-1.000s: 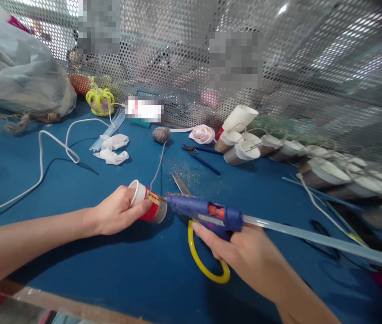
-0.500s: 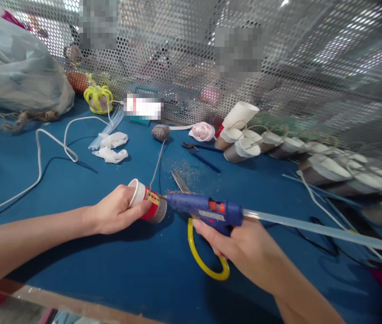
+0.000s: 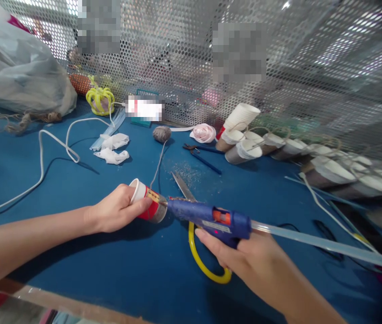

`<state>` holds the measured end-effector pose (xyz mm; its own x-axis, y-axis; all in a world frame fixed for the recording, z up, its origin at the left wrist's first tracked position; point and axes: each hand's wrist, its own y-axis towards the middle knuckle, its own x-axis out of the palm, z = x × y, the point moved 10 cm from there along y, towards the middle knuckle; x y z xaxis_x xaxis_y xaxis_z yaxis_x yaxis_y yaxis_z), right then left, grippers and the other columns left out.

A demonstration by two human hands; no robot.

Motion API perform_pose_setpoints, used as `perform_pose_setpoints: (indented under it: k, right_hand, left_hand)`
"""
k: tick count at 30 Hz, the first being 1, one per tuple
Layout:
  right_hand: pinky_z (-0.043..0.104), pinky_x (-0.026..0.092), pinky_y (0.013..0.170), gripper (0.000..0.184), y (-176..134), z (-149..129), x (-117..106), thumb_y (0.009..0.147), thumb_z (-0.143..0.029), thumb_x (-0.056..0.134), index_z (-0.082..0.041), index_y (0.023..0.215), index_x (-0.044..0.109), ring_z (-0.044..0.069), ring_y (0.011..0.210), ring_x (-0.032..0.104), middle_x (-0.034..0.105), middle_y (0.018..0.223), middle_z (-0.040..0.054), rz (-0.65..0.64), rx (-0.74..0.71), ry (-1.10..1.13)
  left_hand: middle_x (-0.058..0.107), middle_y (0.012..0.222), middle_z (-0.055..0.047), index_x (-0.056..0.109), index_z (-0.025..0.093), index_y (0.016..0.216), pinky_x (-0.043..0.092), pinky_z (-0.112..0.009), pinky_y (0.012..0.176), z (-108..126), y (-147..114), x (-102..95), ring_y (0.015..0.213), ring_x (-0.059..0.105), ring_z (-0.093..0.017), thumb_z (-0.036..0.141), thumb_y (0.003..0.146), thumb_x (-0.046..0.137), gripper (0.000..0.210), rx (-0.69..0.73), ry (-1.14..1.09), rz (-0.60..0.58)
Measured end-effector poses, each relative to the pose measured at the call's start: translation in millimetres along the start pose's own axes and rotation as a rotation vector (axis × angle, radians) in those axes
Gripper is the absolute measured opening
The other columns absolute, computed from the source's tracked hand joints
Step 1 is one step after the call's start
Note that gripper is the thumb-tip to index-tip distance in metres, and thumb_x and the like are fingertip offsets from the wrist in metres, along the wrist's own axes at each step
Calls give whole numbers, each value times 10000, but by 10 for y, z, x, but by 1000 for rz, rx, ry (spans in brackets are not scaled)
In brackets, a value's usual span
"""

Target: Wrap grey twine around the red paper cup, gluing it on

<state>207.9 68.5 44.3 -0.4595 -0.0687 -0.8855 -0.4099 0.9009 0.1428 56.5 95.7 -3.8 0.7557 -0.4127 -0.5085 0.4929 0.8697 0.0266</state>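
My left hand [image 3: 118, 209] is closed round a red and white paper cup [image 3: 139, 192], tipped on its side with its mouth to the left. Grey yarn is wound about the cup's base end, and a strand runs up to a small yarn ball [image 3: 161, 133]. In my right hand [image 3: 241, 256] is a blue hot glue gun [image 3: 207, 217], a long clear glue stick [image 3: 298, 234] jutting from its back. The gun's nozzle is at the cup's side, near the yarn. Scissors with yellow handles [image 3: 199, 263] lie partly hidden beneath the gun.
Blue-handled pliers [image 3: 206, 162] and a pink ribbon roll [image 3: 203, 133] lie beyond the scissors. Several yarn-wrapped cups [image 3: 244, 152] line the right back. A white cable [image 3: 41, 157] crosses the left side. A perforated metal screen [image 3: 177, 58] stands behind the table.
The glue gun's back end has swung down and to the right with my right hand, its nozzle staying by the cup. My left hand holds the cup almost still.
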Motion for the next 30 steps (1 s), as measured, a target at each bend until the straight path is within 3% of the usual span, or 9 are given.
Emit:
perform_pose_setpoints:
  k: [4, 10, 12, 17, 23, 27, 30]
  right_hand:
    - [233, 389, 339, 254, 91, 64, 21, 779, -391, 500, -233, 609, 603, 119, 295, 442, 436, 313, -70, -50, 128, 77]
    - [202, 397, 374, 434, 115, 58, 56, 777, -377, 495, -216, 389, 384, 90, 324, 412, 420, 343, -55, -96, 255, 230]
    - [205, 396, 369, 400, 111, 53, 48, 776, -377, 498, -217, 417, 427, 95, 320, 416, 418, 340, -59, -89, 250, 231]
    - [232, 401, 352, 223, 52, 97, 34, 780, -385, 507, -233, 663, 620, 121, 295, 445, 431, 317, -75, -85, 175, 108]
    - [272, 490, 526, 325, -60, -74, -12, 807, -385, 447, -269, 568, 633, 179, 525, 593, 547, 418, -13, 26, -96, -101]
    - [327, 514, 647, 320, -67, -203, -107, 827, -380, 409, -255, 690, 670, 234, 728, 624, 655, 628, 45, 142, -129, -180]
    - [304, 519, 632, 263, -19, -273, -126, 817, -352, 433, -246, 727, 656, 228, 725, 626, 672, 693, 45, 123, -119, -165]
  left_hand:
    - [441, 547, 22, 522, 111, 625, 338, -177, 496, 70, -9, 28, 511, 370, -75, 286, 856, 332, 347, 80, 53, -18]
    - [426, 553, 20, 471, 135, 594, 326, -191, 503, 223, -40, 32, 507, 359, -78, 216, 843, 341, 292, 227, 153, -6]
    - [431, 567, 19, 462, 139, 605, 327, -191, 508, 239, -44, 31, 512, 359, -78, 206, 838, 350, 267, 237, 155, -8]
    - [419, 551, 22, 496, 123, 620, 330, -182, 499, 101, -15, 30, 516, 352, -79, 268, 857, 328, 324, 95, 41, -36]
    - [418, 546, 22, 551, 101, 632, 305, -187, 471, -116, 9, 7, 513, 328, -79, 390, 853, 332, 425, -65, -69, 7]
    - [508, 571, 1, 622, 84, 699, 323, -196, 482, -210, 28, 9, 514, 377, -87, 428, 839, 351, 459, -149, -160, 32]
    - [577, 610, -4, 648, 93, 731, 353, -190, 517, -182, 48, 18, 539, 437, -91, 394, 835, 377, 418, -150, -265, 31]
